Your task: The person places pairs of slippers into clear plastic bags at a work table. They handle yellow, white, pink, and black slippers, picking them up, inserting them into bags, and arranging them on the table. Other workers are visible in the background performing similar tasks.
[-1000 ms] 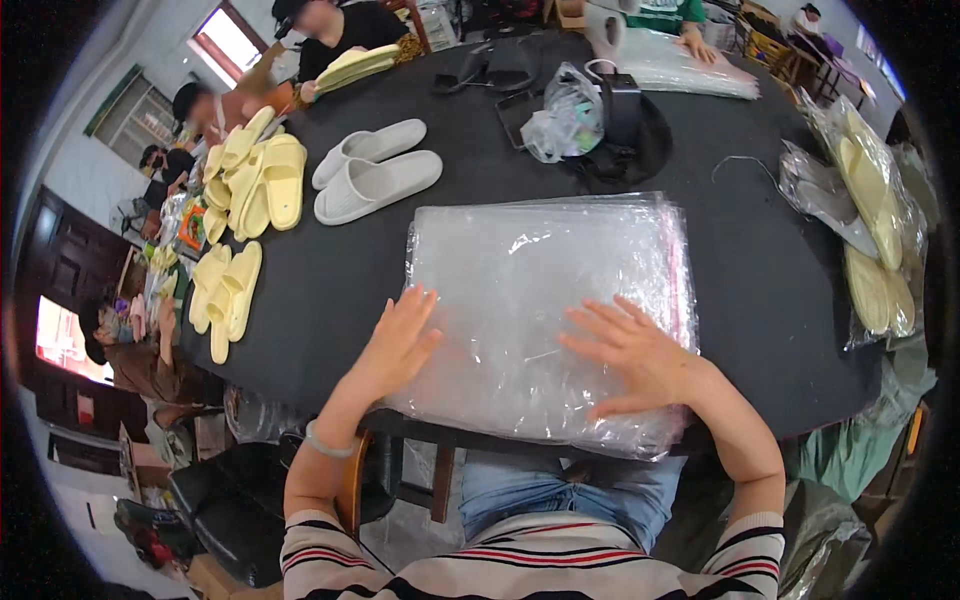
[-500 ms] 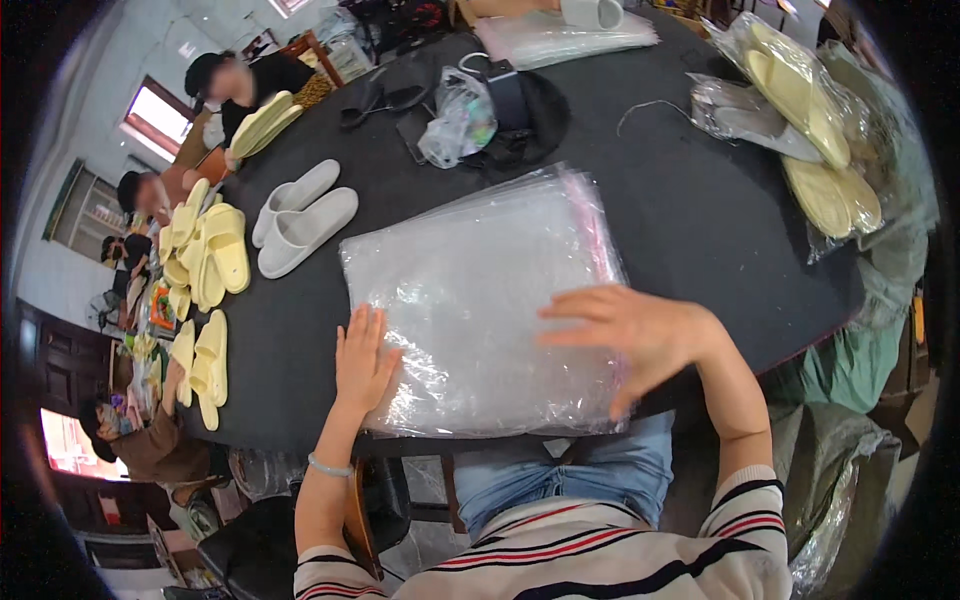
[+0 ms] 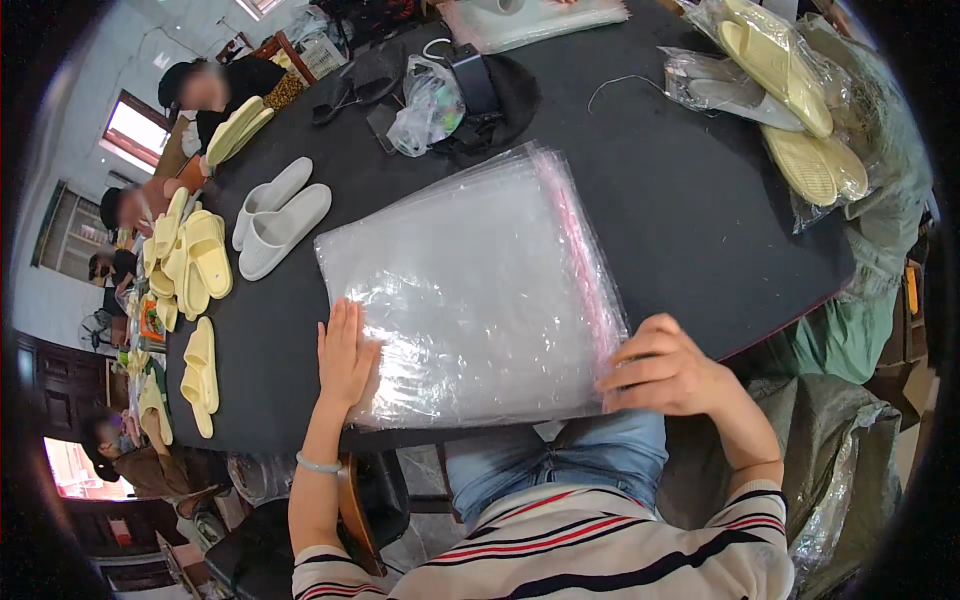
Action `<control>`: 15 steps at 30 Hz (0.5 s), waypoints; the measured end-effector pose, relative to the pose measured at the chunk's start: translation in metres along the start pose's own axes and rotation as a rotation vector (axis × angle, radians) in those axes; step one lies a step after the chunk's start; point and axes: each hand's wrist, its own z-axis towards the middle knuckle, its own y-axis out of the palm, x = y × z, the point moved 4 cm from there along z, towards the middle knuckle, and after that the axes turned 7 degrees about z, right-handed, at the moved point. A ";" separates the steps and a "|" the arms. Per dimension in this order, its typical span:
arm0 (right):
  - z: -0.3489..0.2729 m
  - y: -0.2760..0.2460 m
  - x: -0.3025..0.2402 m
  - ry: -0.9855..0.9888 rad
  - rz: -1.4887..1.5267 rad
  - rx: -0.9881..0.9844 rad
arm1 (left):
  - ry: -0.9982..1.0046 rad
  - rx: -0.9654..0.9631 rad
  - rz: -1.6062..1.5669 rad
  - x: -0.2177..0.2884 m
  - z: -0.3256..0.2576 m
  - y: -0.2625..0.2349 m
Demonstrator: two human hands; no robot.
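Note:
A stack of clear plastic bags (image 3: 460, 290) with a pink strip along its right side lies on the dark table in front of me. My left hand (image 3: 347, 358) rests flat on the stack's left edge, fingers stretched out. At the lower right corner, by the pink strip, my right hand (image 3: 665, 370) has its fingers curled and pinched on the bag edge; the thumb is partly hidden. A pair of grey slippers (image 3: 283, 222) lies beyond the stack to the left.
Yellow slippers (image 3: 200, 378) lie along the table's left side, near co-workers. At the back are a bag-wrapped bundle (image 3: 428, 110), a black box (image 3: 473, 82) and more flat plastic sheets (image 3: 550, 28). Bagged yellow slippers (image 3: 780, 75) sit at the far right.
My right hand has come down from over the stack to its lower right corner and closed there. My left hand stays on the left edge. A co-worker has drawn a yellow slipper away.

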 end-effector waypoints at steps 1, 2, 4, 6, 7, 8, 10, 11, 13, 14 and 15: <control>0.000 0.001 0.003 0.007 0.028 -0.046 | -0.011 -0.001 -0.003 0.001 -0.002 0.000; 0.000 0.001 0.006 0.015 0.046 -0.089 | -0.015 0.004 -0.007 0.002 0.001 -0.002; 0.000 0.006 0.010 0.058 0.124 -0.196 | -0.001 -0.003 -0.005 0.004 0.000 0.000; 0.002 0.010 0.017 0.116 0.219 -0.294 | 0.007 0.009 -0.002 0.002 0.001 -0.005; 0.003 0.011 0.019 0.145 0.266 -0.343 | 0.008 0.015 -0.008 0.003 -0.001 -0.003; 0.011 0.005 0.020 0.145 0.357 -0.347 | 0.016 0.025 -0.011 0.003 0.000 -0.002; 0.034 -0.002 0.033 0.157 0.299 -0.203 | 0.009 0.032 0.011 0.002 0.000 -0.005; 0.046 -0.003 0.040 0.166 0.268 -0.133 | 0.008 0.036 0.017 0.002 0.000 -0.003; 0.074 0.003 0.052 0.133 -0.035 -0.029 | 0.023 0.042 0.027 -0.003 -0.002 0.000; 0.082 0.015 0.062 0.129 -0.125 -0.039 | 0.029 0.045 0.023 -0.002 -0.001 0.000; 0.086 0.027 0.076 0.127 -0.218 -0.052 | 0.037 0.050 0.017 -0.001 0.001 -0.001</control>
